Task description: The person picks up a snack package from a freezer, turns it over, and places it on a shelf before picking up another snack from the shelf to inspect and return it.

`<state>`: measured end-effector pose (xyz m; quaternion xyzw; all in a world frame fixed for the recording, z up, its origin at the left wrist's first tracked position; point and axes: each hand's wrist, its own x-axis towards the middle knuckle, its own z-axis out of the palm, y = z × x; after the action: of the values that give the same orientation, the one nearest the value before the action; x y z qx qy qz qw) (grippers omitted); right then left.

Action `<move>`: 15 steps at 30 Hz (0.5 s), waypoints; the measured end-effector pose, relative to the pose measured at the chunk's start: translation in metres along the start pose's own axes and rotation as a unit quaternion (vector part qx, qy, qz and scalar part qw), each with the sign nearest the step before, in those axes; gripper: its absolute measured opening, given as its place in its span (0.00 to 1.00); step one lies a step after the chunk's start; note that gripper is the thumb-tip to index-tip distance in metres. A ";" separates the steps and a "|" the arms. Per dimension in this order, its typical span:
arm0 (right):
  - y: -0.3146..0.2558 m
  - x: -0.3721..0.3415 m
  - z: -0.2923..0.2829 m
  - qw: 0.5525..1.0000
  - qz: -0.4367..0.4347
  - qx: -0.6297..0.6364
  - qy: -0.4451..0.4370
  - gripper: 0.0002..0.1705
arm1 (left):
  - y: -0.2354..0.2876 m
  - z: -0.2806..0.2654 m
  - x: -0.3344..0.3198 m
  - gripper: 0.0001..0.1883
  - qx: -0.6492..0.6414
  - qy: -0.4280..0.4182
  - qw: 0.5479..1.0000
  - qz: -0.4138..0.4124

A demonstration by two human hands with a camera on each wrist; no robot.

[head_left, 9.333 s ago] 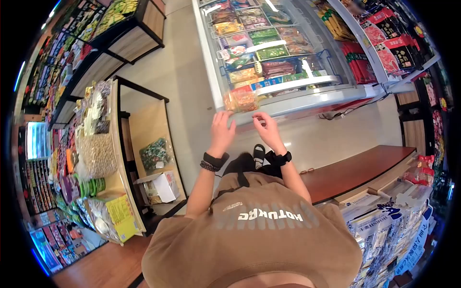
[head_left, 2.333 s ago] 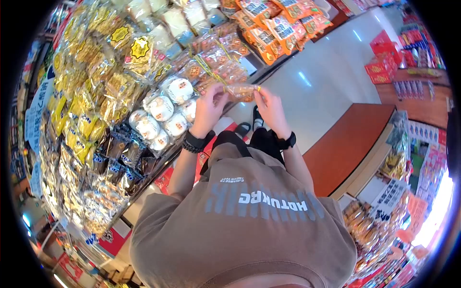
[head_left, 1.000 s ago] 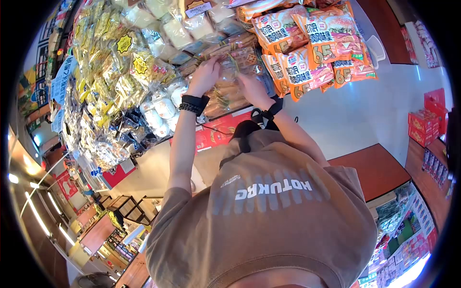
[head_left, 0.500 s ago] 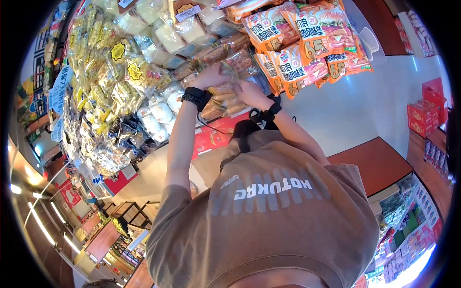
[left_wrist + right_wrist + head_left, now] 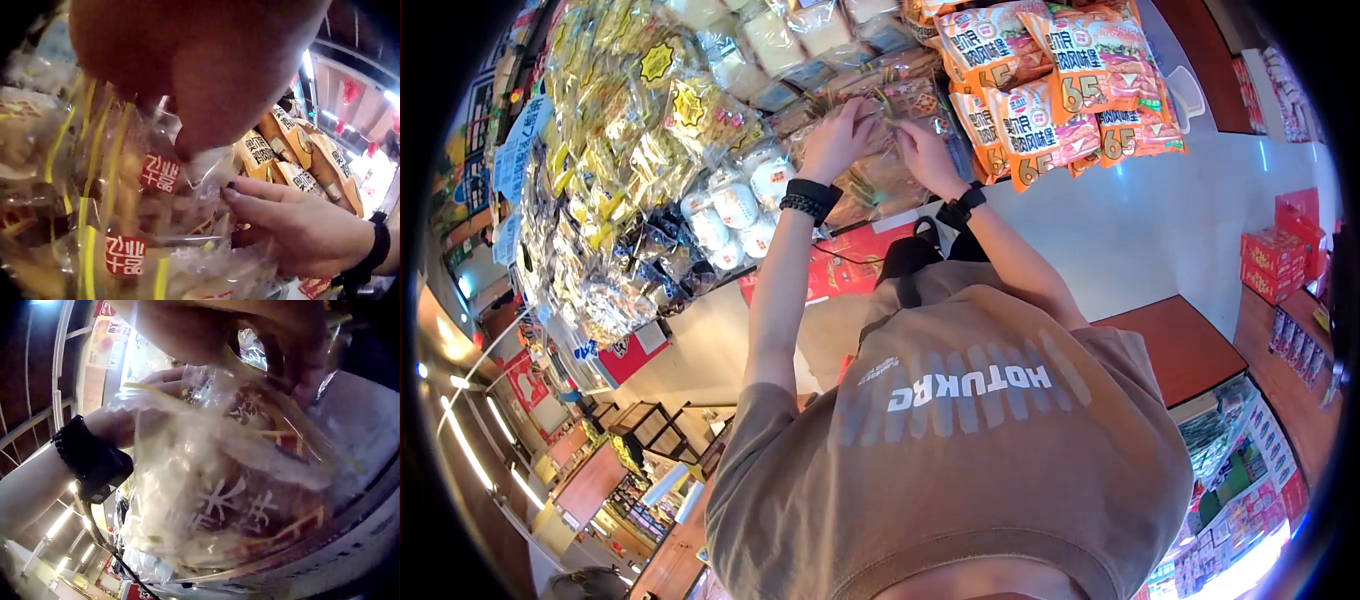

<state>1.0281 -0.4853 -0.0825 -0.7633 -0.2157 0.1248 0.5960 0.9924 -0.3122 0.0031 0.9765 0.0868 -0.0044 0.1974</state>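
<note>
Both hands are together over a pile of brown pastries in clear bags with yellow strips. My left hand point(image 5: 837, 142), a black band on its wrist, pinches the film at the top of a clear pastry bag point(image 5: 231, 500); its fingertips are partly hidden in the left wrist view. My right hand point(image 5: 930, 160) pinches the same bag's edge between thumb and fingers, seen from the side in the left wrist view. White characters are printed on the bag. Red square labels point(image 5: 125, 254) show on the pastry bags below my left hand.
Orange burger-bread bags point(image 5: 1050, 90) are heaped right of the hands. White round packs point(image 5: 735, 205) and yellow-wrapped snacks point(image 5: 620, 150) lie to the left, white bread packs point(image 5: 820, 30) behind. A brown-topped counter point(image 5: 1165, 350) stands at the right.
From the freezer, the person has come to this snack display with a small packet held in both hands. Over the last second the hands stay at the pastry pile, shifting slightly among the bags.
</note>
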 end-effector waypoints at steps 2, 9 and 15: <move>-0.003 0.003 -0.004 0.999 -0.009 -0.037 -0.007 0.15 | -0.001 -0.001 0.000 0.23 -0.014 0.006 1.000 -0.012; -0.009 0.021 0.003 0.975 0.052 -0.178 -0.119 0.14 | -0.006 0.011 -0.020 0.30 0.075 0.070 0.992 0.076; -0.029 0.006 -0.007 0.975 0.038 -0.206 -0.077 0.17 | -0.005 0.006 -0.028 0.28 0.083 0.113 0.986 0.095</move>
<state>1.0313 -0.4833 -0.0523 -0.8654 -0.2529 0.1592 0.4022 0.9640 -0.3152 -0.0031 0.9875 0.0143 0.1172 0.1040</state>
